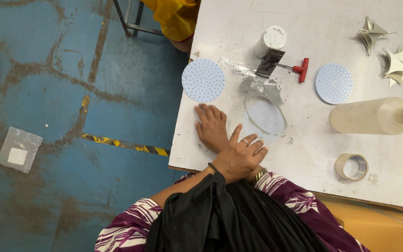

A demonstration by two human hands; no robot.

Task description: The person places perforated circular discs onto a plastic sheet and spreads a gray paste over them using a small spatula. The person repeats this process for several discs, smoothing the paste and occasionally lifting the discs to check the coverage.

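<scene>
My right hand [211, 127] lies flat, palm down, on the white table [304, 149] near its left edge, with the fingers apart and nothing in it. My left hand [241, 156], with a ring on one finger, rests across the right wrist and is also empty. Just beyond my right hand a white round dotted disc [203, 80] overhangs the table's edge. To the right of both hands there is an oval pale smear [264, 115] on the table top.
Further back stand a white cylinder [270, 41] and a red-handled scraper [285, 66]. A second dotted disc [334, 84], a pale bottle on its side [374, 116], a tape roll [351, 167] and folded paper shapes [397, 65] lie at the right. A person in yellow cloth [176, 16] is beyond the table.
</scene>
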